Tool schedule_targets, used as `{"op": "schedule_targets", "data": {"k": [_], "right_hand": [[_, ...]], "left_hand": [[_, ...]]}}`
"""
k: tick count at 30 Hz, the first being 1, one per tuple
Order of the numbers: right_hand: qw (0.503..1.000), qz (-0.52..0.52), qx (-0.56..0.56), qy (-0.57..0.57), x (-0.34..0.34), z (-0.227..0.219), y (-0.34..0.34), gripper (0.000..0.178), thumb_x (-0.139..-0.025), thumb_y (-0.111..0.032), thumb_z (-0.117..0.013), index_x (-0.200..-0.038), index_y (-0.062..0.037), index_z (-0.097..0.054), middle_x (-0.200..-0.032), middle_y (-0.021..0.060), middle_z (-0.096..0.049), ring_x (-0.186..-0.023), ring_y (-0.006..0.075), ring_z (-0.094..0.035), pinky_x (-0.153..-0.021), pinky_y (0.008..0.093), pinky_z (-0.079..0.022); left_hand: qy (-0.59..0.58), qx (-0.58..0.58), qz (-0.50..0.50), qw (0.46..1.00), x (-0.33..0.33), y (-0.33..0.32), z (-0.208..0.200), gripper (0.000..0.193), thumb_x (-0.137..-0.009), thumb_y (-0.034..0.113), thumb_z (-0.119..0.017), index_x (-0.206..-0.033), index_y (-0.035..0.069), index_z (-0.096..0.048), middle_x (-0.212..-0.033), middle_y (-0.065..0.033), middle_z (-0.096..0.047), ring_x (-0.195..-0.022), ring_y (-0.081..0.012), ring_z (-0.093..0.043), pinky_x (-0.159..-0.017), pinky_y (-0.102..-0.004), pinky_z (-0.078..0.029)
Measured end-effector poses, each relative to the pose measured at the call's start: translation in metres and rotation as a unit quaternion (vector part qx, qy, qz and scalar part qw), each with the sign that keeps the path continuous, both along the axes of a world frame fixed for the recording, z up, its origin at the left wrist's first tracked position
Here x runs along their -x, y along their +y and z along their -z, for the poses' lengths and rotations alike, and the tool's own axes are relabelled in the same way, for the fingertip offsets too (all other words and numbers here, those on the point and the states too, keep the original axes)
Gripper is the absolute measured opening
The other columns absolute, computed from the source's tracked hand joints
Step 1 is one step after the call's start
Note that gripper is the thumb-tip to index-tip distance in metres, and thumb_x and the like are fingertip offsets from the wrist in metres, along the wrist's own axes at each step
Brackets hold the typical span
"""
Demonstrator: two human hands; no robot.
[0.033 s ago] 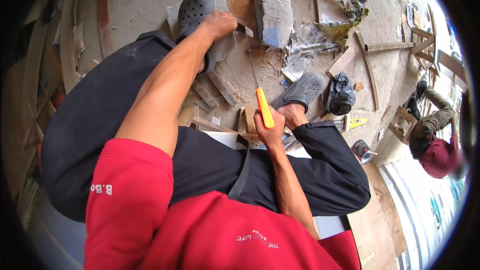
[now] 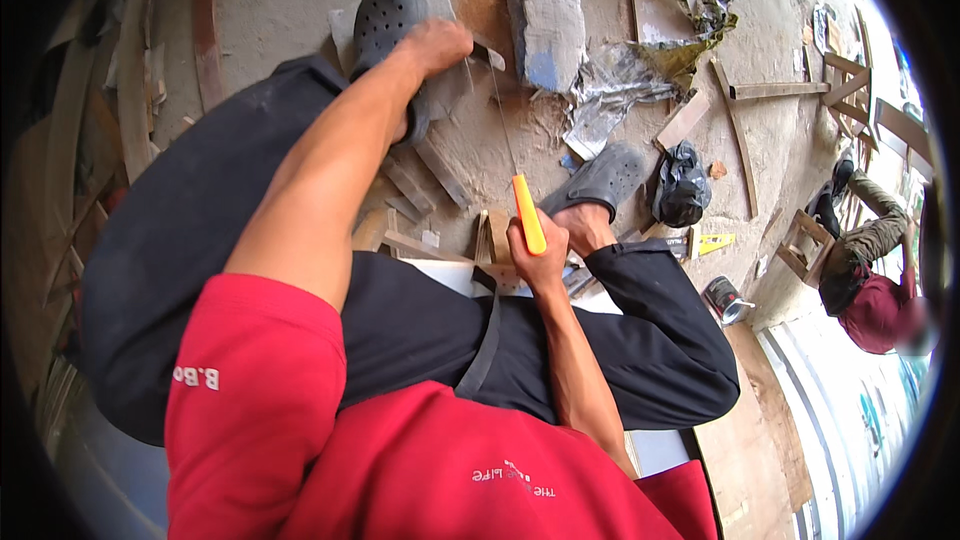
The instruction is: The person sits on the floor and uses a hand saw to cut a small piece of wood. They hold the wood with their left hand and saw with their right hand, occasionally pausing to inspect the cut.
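My right hand (image 2: 541, 258) is wrapped round the yellow-orange handle of a handsaw (image 2: 527, 215), between my legs. The thin blade is seen almost edge-on and runs away from me toward my left hand (image 2: 438, 46). That hand is closed beside the far end of the blade, slightly blurred, in front of my left grey clog (image 2: 388, 18). From its right side sticks out a short flat piece (image 2: 488, 53) with a pale rounded end; its kind is unclear. Whether the left fingers also touch the blade is hidden.
A rough grey block (image 2: 548, 35) lies ahead, beside crumpled plastic sheeting (image 2: 615, 90). A black plastic bag (image 2: 683, 185) is next to my right clog (image 2: 605, 180). Wood offcuts (image 2: 440, 172) litter the floor. A can (image 2: 725, 300) stands right. Another person (image 2: 870, 290) sits far right.
My left hand and forearm have shifted very slightly forward and left. My right hand and the saw handle look unmoved.
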State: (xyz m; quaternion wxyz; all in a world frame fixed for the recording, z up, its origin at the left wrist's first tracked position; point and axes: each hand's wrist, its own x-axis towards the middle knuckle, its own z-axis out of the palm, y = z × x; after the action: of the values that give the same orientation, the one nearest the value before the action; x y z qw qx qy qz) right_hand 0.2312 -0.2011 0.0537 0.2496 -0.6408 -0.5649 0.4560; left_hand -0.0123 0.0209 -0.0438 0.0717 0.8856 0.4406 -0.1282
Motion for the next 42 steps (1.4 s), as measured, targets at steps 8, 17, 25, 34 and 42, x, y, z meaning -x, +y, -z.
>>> {"op": "schedule_targets", "data": {"k": [8,17,25,34,42], "right_hand": [[1.000,0.010,-0.001,-0.016,-0.020,-0.035,0.019,0.015,-0.080,-0.013,-0.066,-0.075,0.0002,-0.061,-0.056,0.0127,-0.055,-0.048,0.0227,-0.054,-0.052,0.0332,-0.044],[0.999,0.017,0.008,-0.035,-0.019,-0.075,0.022,0.017,-0.080,-0.013,-0.066,-0.075,0.0018,-0.060,-0.058,0.0132,-0.055,-0.051,0.0222,-0.054,-0.055,0.0331,-0.044],[0.999,0.043,0.023,-0.023,-0.020,-0.080,0.029,0.015,-0.082,-0.012,-0.065,-0.078,0.0024,-0.061,-0.061,0.0133,-0.057,-0.053,0.0206,-0.053,-0.055,0.0324,-0.044],[0.999,0.040,-0.008,-0.011,-0.010,-0.057,0.017,0.018,-0.080,-0.014,-0.067,-0.074,0.0009,-0.059,-0.055,0.0142,-0.052,-0.046,0.0218,-0.050,-0.051,0.0337,-0.043],[0.999,0.038,-0.011,-0.021,-0.012,-0.050,0.021,0.018,-0.080,-0.016,-0.066,-0.076,0.0017,-0.061,-0.057,0.0167,-0.054,-0.048,0.0274,-0.054,-0.052,0.0359,-0.044]], "left_hand": [[0.015,-0.051,-0.009,0.999,0.002,-0.009,0.011,0.017,-0.086,0.008,-0.052,-0.090,0.003,-0.068,-0.095,-0.0160,-0.068,-0.085,-0.0286,-0.070,-0.071,-0.0388,-0.056],[0.006,-0.030,-0.016,0.999,0.000,-0.009,0.016,0.018,-0.087,0.009,-0.050,-0.093,0.007,-0.068,-0.098,-0.0141,-0.068,-0.085,-0.0267,-0.071,-0.088,-0.0428,-0.050],[0.010,-0.075,-0.006,0.997,0.002,-0.012,0.031,0.021,-0.090,0.010,-0.046,-0.093,0.009,-0.067,-0.096,-0.0117,-0.068,-0.084,-0.0247,-0.071,-0.098,-0.0409,-0.043],[0.034,-0.053,0.000,0.998,0.000,-0.008,0.018,0.017,-0.087,0.013,-0.053,-0.088,0.013,-0.070,-0.095,-0.0086,-0.070,-0.083,-0.0223,-0.071,-0.088,-0.0433,-0.046],[0.038,-0.061,-0.003,0.997,-0.001,-0.005,0.016,0.019,-0.087,0.014,-0.051,-0.087,0.013,-0.070,-0.092,-0.0080,-0.071,-0.083,-0.0234,-0.071,-0.085,-0.0421,-0.046]]}}
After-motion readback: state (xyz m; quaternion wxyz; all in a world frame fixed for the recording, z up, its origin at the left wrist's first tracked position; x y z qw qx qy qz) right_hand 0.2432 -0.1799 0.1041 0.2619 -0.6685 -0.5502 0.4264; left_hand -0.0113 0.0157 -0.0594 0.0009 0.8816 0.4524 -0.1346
